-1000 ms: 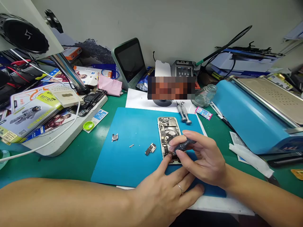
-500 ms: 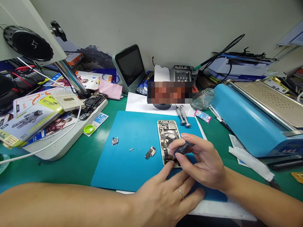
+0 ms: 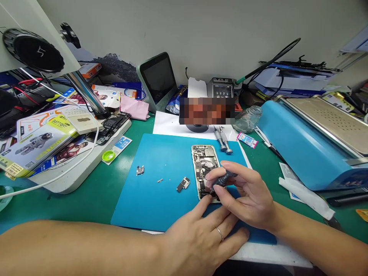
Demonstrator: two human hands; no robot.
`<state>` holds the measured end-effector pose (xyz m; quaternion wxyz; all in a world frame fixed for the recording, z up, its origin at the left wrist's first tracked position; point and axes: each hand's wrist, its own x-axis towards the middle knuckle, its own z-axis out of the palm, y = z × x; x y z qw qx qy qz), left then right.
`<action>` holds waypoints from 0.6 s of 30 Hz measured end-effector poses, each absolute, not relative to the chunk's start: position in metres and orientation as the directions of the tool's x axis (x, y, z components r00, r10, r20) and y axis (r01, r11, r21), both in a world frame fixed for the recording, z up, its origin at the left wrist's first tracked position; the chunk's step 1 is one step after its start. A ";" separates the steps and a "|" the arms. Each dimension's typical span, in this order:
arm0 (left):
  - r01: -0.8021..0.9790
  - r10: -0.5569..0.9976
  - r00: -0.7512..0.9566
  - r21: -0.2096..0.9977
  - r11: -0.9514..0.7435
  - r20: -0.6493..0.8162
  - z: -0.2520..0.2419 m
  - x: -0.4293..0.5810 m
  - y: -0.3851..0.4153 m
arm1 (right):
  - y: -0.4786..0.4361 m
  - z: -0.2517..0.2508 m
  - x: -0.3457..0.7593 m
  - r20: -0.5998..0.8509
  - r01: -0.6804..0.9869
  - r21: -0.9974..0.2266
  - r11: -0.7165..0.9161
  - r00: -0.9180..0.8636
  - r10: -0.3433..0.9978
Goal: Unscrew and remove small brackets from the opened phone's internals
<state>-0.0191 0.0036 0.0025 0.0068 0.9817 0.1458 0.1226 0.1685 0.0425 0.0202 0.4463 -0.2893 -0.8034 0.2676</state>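
An opened smartphone point(image 3: 204, 165) lies on a blue mat point(image 3: 155, 153), its inner parts bare. My right hand point(image 3: 248, 195) is closed on a dark grey screwdriver point(image 3: 222, 179), tilted with its lower end over the phone's bottom part. The tip is hidden by my fingers. My left hand point(image 3: 198, 237) rests flat across the mat, fingers spread, one fingertip touching the phone's lower end; a ring is on one finger. Left of the phone lie a black-and-silver metal plate point(image 3: 183, 184), a tiny metal piece point(image 3: 160, 180) and a small silver bracket point(image 3: 140, 170).
Two grey screwdrivers point(image 3: 222, 142) lie beyond the phone, near a glass jar point(image 3: 248, 119). A blue machine point(image 3: 304, 149) stands at right. On the left, a microscope stand point(image 3: 66, 180) carries boxes and phone parts. A tablet-like screen point(image 3: 158, 78) stands at the back.
Both hands, the screwdriver and the phone hold nearly the same positions. Only the camera view has shifted slightly.
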 end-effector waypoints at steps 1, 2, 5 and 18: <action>0.283 0.287 0.928 0.051 -0.958 0.237 0.003 -0.019 0.004 | 0.043 0.020 0.169 0.563 0.222 -0.689 0.690 -0.436 0.702; 0.282 0.286 0.928 0.051 -0.958 0.237 0.003 -0.019 0.003 | 0.043 0.020 0.169 0.562 0.221 -0.690 0.690 -0.437 0.702; 0.282 0.285 0.930 0.046 -0.958 0.230 0.004 -0.019 0.003 | 0.044 0.019 0.168 0.556 0.227 -0.693 0.684 -0.436 0.708; 0.281 0.285 0.932 0.049 -0.958 0.224 0.005 -0.020 0.004 | 0.044 0.021 0.168 0.558 0.236 -0.694 0.680 -0.422 0.715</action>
